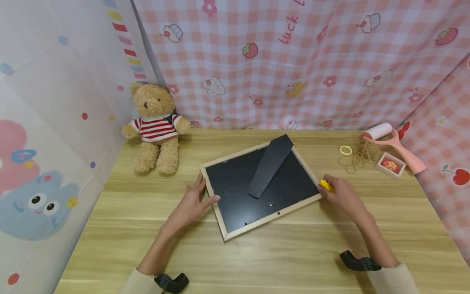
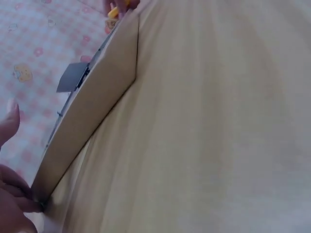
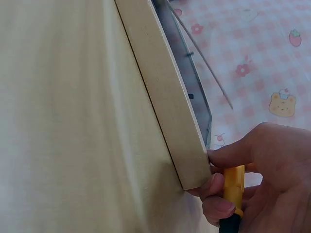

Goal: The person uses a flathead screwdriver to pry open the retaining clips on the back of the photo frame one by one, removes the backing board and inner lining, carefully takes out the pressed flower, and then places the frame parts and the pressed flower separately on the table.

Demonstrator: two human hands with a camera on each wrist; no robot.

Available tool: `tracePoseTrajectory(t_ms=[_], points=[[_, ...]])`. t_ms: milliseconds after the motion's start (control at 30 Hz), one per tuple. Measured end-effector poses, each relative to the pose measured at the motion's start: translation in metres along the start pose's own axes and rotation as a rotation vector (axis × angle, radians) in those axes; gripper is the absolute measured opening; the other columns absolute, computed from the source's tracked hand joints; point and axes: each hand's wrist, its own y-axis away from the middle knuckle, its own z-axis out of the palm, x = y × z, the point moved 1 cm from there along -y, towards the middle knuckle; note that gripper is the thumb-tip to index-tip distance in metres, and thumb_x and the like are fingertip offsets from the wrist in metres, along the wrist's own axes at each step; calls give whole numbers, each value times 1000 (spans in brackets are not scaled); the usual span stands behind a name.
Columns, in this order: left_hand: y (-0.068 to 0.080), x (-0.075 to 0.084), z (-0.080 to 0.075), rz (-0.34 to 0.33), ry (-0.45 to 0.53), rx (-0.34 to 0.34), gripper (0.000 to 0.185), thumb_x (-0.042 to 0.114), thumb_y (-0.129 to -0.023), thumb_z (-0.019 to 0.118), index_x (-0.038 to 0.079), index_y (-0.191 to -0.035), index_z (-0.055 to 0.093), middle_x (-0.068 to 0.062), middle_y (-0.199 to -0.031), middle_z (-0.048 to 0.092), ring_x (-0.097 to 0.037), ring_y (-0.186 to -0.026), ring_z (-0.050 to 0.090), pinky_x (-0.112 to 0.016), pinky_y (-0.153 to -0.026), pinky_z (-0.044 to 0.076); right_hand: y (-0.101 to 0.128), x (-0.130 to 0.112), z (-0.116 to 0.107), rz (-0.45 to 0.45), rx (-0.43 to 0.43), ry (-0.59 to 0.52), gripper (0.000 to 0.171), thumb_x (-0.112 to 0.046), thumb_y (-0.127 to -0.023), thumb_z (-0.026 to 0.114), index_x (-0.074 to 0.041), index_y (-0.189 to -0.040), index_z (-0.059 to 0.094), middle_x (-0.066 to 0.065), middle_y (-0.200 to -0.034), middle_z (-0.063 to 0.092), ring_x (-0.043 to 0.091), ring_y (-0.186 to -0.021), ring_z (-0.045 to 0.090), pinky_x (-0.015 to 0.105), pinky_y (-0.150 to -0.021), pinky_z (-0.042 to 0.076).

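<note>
Steadying the picture frame from both ends, I have it lying face down near the middle of the wooden table, black backing up, its easel stand raised off the board. Going left to right: a teddy bear sits well apart at the back left corner. My left hand rests at the frame's left corner, fingers relaxed along the wooden edge, thumb lying over the rim onto the backing — touching, not clamped. At the right corner, my right hand has its fingers curled round a yellow-handled tool, thumb and fingertips pressed against the frame's side. Further right lie rubber bands, a small box and a lint roller.

I judge the frame light and stiff, though whatever pane it has underneath would be fragile — best held by the wooden rails at opposite corners, never by the thin stand, which looks likely to flex or tear at its hinge.
</note>
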Motion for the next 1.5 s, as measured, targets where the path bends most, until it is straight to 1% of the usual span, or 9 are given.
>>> tracePoseTrajectory(t_ms=[233, 533, 600, 733, 867, 1000, 1100, 1233, 1500], points=[[-19, 18, -16, -18, 30, -159, 124, 56, -99, 78, -3, -173, -2, -18, -183, -18, -57, -161, -22, -75, -129, -14, 32, -7, 14, 15, 20, -61, 20, -16, -101, 77, -16, -88, 61, -4, -70, 55, 15, -61, 52, 27, -52, 42], [-37, 18, -32, 101, 29, -273, 122, 25, -96, 86, -4, -172, -4, -22, -182, -18, -47, -167, -12, -67, -127, -26, 70, -29, 20, 116, 31, -32, 19, -22, -105, 74, -16, -95, 59, -2, -72, 53, 18, -64, 50, 28, -57, 41], [-36, 16, -33, 102, 42, -284, 123, 26, -96, 86, -1, -173, -5, -21, -182, -18, -49, -165, -19, -69, -127, -25, 73, -40, 16, 95, 52, 1, 21, -22, -106, 74, -11, -96, 60, -1, -73, 52, 17, -64, 48, 28, -57, 40], [-33, 10, -34, 87, 82, -307, 126, 35, -95, 87, 7, -176, -5, -17, -183, -16, -54, -159, -32, -75, -125, -21, 74, -97, -13, 79, 144, 2, 22, -15, -107, 71, 7, -102, 67, 13, -85, 60, 23, -72, 54, 36, -62, 48], [-36, 1, -34, 127, 104, -338, 129, 43, -91, 90, 16, -178, -2, -13, -184, -14, -49, -162, -31, -70, -126, -24, 62, -159, -35, 47, 267, -225, 12, -4, -107, 70, 8, -107, 72, 16, -104, 65, 14, -85, 58, 22, -72, 54], [-44, -13, -30, 166, 111, -368, 130, 47, -90, 90, 20, -178, -1, -8, -185, -15, -37, -167, -23, -59, -128, -30, 45, -190, -29, -39, 301, -538, 11, 0, -107, 68, 2, -109, 78, 6, -116, 66, 3, -95, 59, 7, -83, 52], [-49, -18, -26, 172, 132, -376, 131, 48, -90, 90, 20, -178, -2, -8, -185, -15, -36, -168, -23, -57, -128, -31, 31, -201, -16, -68, 286, -706, 13, -2, -109, 65, 2, -111, 77, 1, -107, 67, 9, -87, 61, 13, -76, 54], [-45, -8, -28, 161, 114, -372, 130, 44, -90, 90, 13, -178, -2, -13, -184, -15, -39, -167, -22, -58, -129, -29, 10, -212, 5, -51, 216, -899, 23, -13, -116, 56, 6, -118, 70, 0, -101, 73, 15, -73, 64, 22, -64, 54], [-35, 1, -31, 145, 116, -374, 128, 39, -91, 89, 11, -177, -2, -17, -183, -16, -46, -162, -31, -65, -128, -26, -16, -233, 55, -88, 134, -1079, 35, -21, -121, 44, 9, -129, 59, 23, -120, 72, 14, -84, 68, 22, -76, 61]])
